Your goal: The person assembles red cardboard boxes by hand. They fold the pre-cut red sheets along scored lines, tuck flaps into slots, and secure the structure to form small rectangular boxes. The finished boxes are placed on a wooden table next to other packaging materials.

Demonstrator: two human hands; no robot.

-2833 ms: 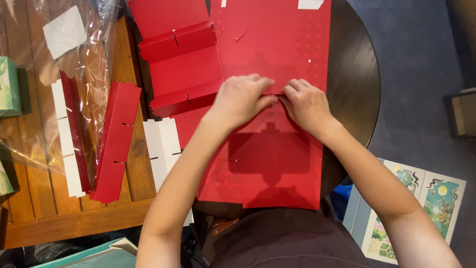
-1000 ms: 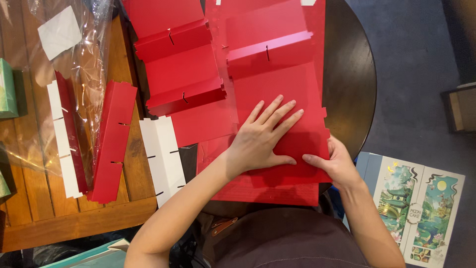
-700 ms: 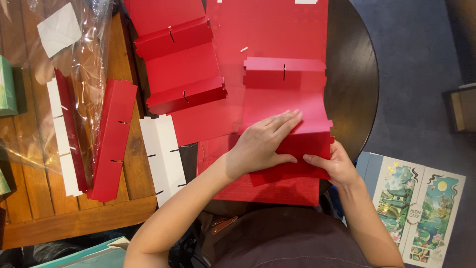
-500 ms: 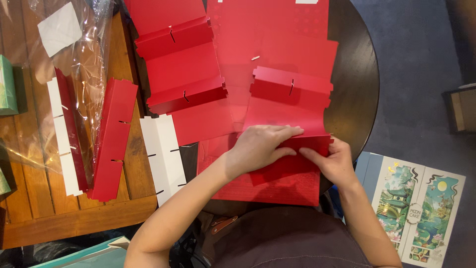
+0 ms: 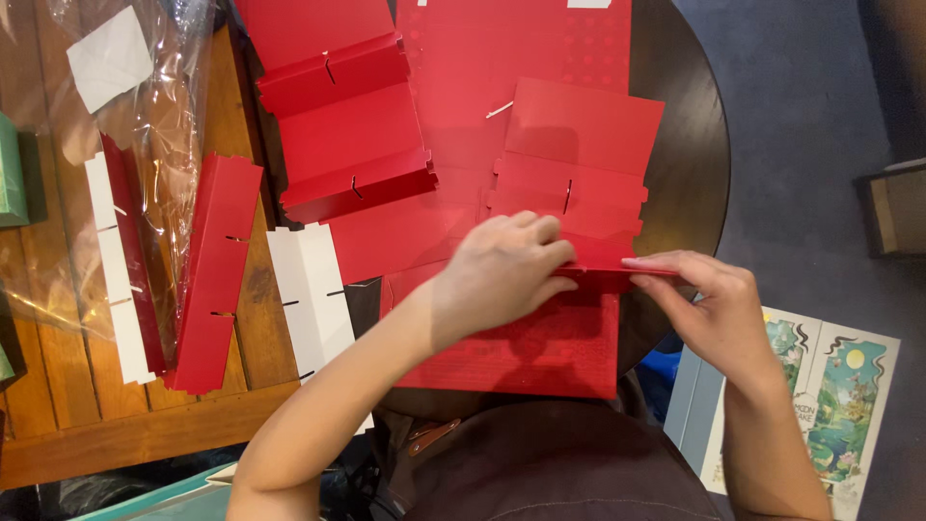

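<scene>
**Red card insert: fold in hand, partly creased**

Red card panel [image 5: 579, 183] lies on the round table [image 5: 690, 145], near edge pinched by left hand [image 5: 506, 270] and right hand [image 5: 709, 304], hands apart. Second folded panel [image 5: 342, 125] is set aside. Slotted strips [image 5: 217, 270] remain unfitted. Plastic bag [image 5: 164, 116]: one strip partly inside.

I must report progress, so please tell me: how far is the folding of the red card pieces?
Looks done: one folded red piece lies at the upper left. In hand: the left hand presses and the right hand pinches a fold on the red card sheet. Apparently left: flat slotted strips on the wooden table.
</scene>
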